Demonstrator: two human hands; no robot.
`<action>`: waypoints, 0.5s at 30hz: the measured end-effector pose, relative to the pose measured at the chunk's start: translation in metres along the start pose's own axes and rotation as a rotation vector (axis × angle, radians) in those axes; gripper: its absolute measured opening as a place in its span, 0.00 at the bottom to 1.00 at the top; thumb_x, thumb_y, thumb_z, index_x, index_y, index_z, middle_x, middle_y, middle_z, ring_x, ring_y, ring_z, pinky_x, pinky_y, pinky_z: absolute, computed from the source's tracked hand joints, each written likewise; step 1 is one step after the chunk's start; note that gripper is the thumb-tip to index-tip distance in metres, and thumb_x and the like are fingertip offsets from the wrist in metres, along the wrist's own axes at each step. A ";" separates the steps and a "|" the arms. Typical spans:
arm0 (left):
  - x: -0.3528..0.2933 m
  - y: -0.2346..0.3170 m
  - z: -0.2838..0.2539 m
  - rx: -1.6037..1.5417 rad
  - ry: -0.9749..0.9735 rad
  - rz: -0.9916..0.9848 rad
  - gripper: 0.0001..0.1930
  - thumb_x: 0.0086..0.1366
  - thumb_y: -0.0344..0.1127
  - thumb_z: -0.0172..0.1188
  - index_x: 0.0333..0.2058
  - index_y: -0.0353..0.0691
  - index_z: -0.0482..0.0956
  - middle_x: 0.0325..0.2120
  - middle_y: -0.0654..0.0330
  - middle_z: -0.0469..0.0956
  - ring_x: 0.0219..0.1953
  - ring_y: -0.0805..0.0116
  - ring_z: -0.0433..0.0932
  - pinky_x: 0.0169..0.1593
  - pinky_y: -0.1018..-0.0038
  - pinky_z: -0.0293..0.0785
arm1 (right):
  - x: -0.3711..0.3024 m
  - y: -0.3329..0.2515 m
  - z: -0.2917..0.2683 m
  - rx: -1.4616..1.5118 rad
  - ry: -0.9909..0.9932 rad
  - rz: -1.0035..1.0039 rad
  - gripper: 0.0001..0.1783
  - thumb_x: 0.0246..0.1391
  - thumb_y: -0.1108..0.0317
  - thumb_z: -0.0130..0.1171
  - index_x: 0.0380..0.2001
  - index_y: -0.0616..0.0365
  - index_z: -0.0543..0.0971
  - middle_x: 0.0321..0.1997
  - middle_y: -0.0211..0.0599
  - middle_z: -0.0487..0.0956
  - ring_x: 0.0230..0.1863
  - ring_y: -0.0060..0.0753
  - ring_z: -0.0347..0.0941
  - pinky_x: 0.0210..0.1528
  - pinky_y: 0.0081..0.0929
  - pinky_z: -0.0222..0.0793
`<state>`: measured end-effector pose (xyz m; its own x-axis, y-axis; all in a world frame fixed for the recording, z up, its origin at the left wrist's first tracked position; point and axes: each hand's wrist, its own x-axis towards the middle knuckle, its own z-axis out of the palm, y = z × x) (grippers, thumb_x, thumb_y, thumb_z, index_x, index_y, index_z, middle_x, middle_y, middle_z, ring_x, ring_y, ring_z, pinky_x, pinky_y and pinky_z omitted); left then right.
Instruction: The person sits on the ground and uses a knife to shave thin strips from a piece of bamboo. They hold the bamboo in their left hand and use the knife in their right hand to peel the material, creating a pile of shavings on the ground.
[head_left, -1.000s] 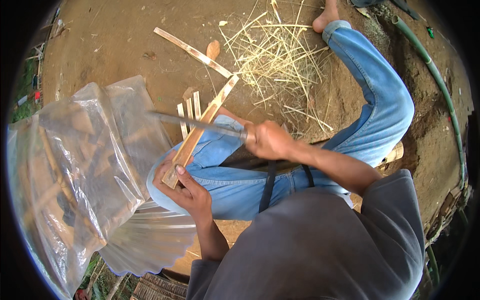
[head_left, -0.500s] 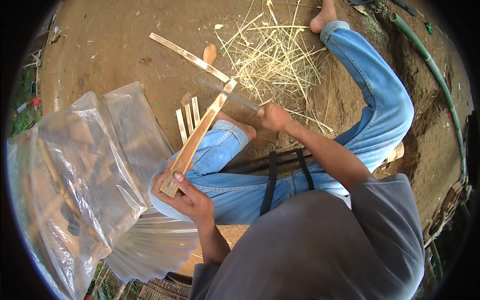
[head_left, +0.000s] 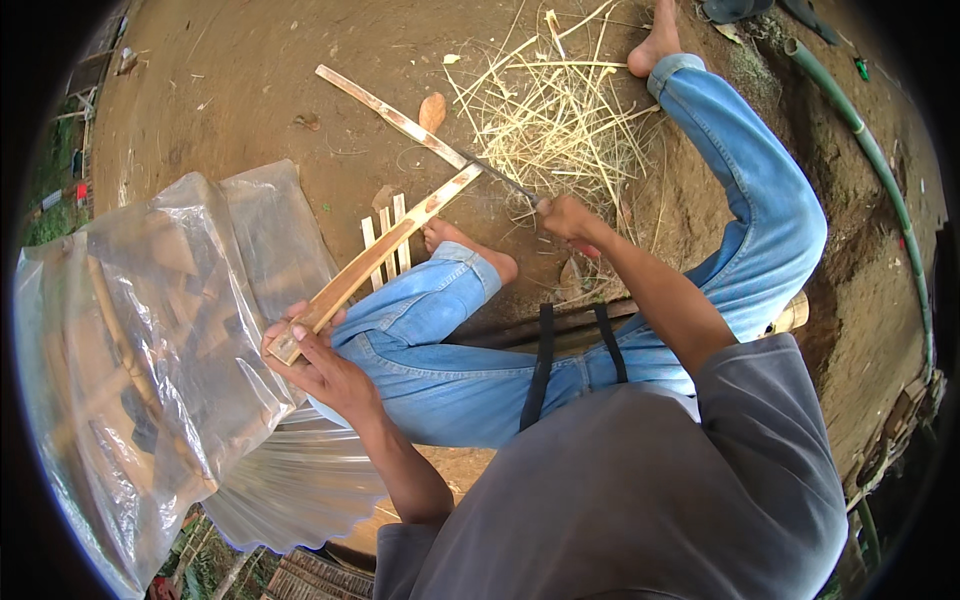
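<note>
My left hand (head_left: 325, 368) is closed round the near end of a long bamboo strip (head_left: 375, 255), thumb on top. The strip slants up and right from my left knee. In my right hand (head_left: 572, 220) is the handle of a knife, and its thin dark blade (head_left: 505, 178) reaches to the strip's far end. There a second bamboo strip (head_left: 385, 112) meets the first at an angle and runs to the upper left. Whether the two are joined, I cannot tell. Beside my left shin, several short pale bamboo pieces (head_left: 384, 235) stick out.
A heap of thin pale shavings (head_left: 560, 125) lies on the dirt ground between my bare feet, near a brown dry leaf (head_left: 432, 112). Clear plastic sheeting (head_left: 180, 330) covers things at my left. A green bamboo pole (head_left: 875, 150) curves along the right.
My left hand has shifted left and slightly away from me with the strip. The knife blade, earlier blurred across the strip, now sits at its far end; my right hand moved slightly right.
</note>
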<state>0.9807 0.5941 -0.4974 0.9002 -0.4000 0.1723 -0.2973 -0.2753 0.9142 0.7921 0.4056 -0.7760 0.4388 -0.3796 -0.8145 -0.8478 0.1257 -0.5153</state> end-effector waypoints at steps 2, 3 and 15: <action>0.002 -0.002 -0.001 -0.012 -0.020 -0.080 0.15 0.74 0.41 0.48 0.51 0.39 0.59 0.49 0.46 0.70 0.43 0.62 0.77 0.43 0.70 0.82 | -0.033 -0.032 -0.012 0.086 -0.092 -0.029 0.15 0.54 0.62 0.56 0.25 0.65 0.79 0.23 0.52 0.79 0.27 0.36 0.79 0.30 0.37 0.76; 0.002 -0.004 -0.002 -0.008 -0.005 -0.070 0.15 0.74 0.42 0.48 0.51 0.40 0.59 0.49 0.46 0.70 0.43 0.62 0.77 0.43 0.70 0.82 | -0.058 -0.045 -0.013 0.058 -0.055 -0.125 0.14 0.54 0.62 0.56 0.26 0.65 0.79 0.21 0.51 0.78 0.26 0.36 0.79 0.29 0.37 0.76; -0.004 -0.017 0.003 0.032 0.034 0.003 0.17 0.73 0.44 0.49 0.50 0.39 0.57 0.49 0.42 0.69 0.30 0.67 0.75 0.33 0.72 0.79 | -0.108 -0.063 0.042 -0.027 0.037 -0.395 0.12 0.51 0.64 0.55 0.29 0.64 0.80 0.24 0.60 0.79 0.29 0.62 0.79 0.35 0.50 0.75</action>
<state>0.9813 0.5980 -0.5145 0.9095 -0.3707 0.1881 -0.3096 -0.3022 0.9016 0.8106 0.4776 -0.6666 0.7222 -0.4269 -0.5443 -0.6233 -0.0603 -0.7797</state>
